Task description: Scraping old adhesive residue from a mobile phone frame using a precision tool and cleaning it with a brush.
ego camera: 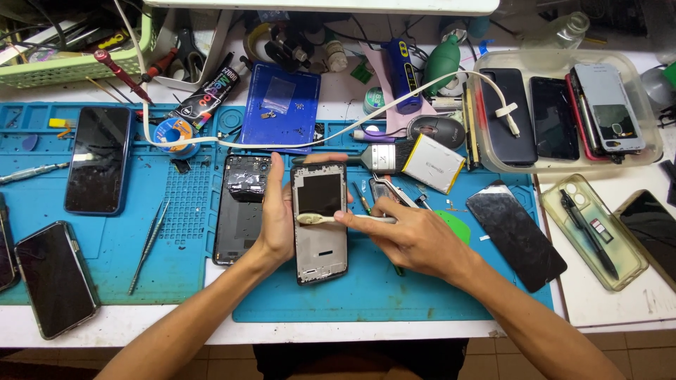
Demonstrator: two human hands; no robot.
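Note:
My left hand (276,218) grips the left edge of an opened phone frame (320,246) and holds it flat above the blue work mat (176,232). My right hand (412,236) pinches a white toothbrush (331,219), whose bristle head lies across the middle of the frame, just under its dark upper panel. A black phone back cover (239,211) lies on the mat right beside my left hand.
Metal tweezers (148,246), a solder spool (176,134) and several dark phones (97,160) lie on the mat's left. A flat battery (433,163), a detached screen (517,236), a clear tray of phones (563,112) and a clear case (591,229) sit right.

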